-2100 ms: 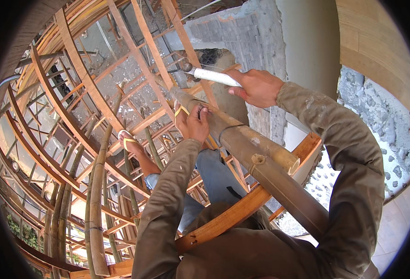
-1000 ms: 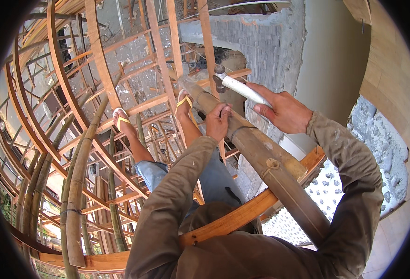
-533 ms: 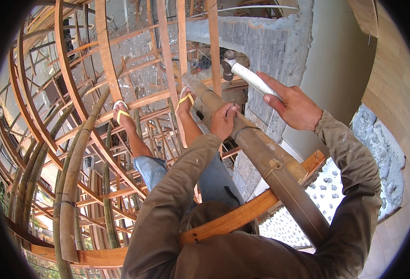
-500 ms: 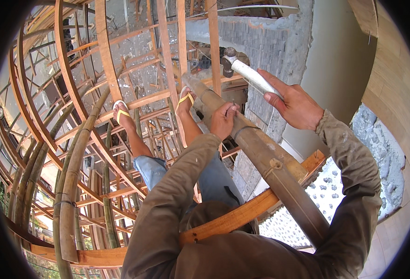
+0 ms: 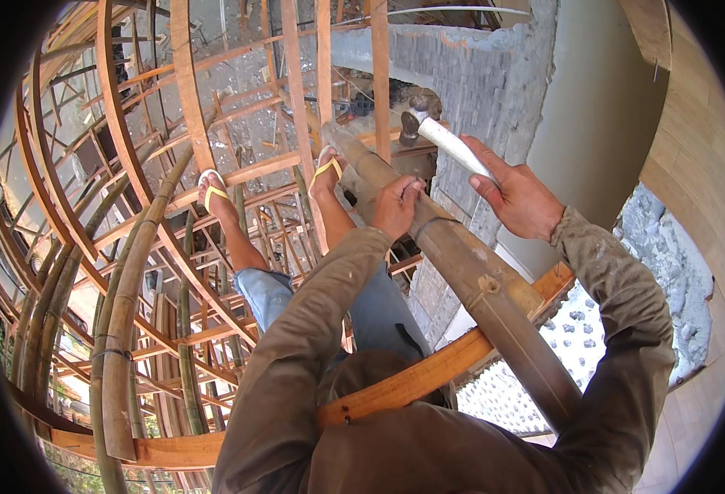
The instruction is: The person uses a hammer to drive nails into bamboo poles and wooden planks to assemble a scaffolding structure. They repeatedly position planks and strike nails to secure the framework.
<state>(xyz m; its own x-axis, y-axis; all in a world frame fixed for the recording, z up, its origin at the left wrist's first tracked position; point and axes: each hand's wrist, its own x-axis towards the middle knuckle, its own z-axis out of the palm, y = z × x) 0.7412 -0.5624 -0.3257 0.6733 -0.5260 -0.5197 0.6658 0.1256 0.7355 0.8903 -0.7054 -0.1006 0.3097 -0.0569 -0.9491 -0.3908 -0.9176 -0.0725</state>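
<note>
A thick brown bamboo pole runs from lower right up toward the middle. My left hand is pressed on its upper side, fingers pinched together on something too small to make out. My right hand grips the white handle of a hammer, whose dark metal head is raised above the pole's far end, next to the grey stone wall. My feet in yellow-strapped sandals rest on bamboo slats beyond.
A curved lattice of bamboo slats fills the left and top, with open gaps down to the ground far below. A curved wooden beam crosses under me. A grey stone wall and pale plastered column stand to the right.
My right hand has swung the hammer up and to the right, away from the pole. My left hand has stayed on the pole. The view has shifted leftward across the lattice.
</note>
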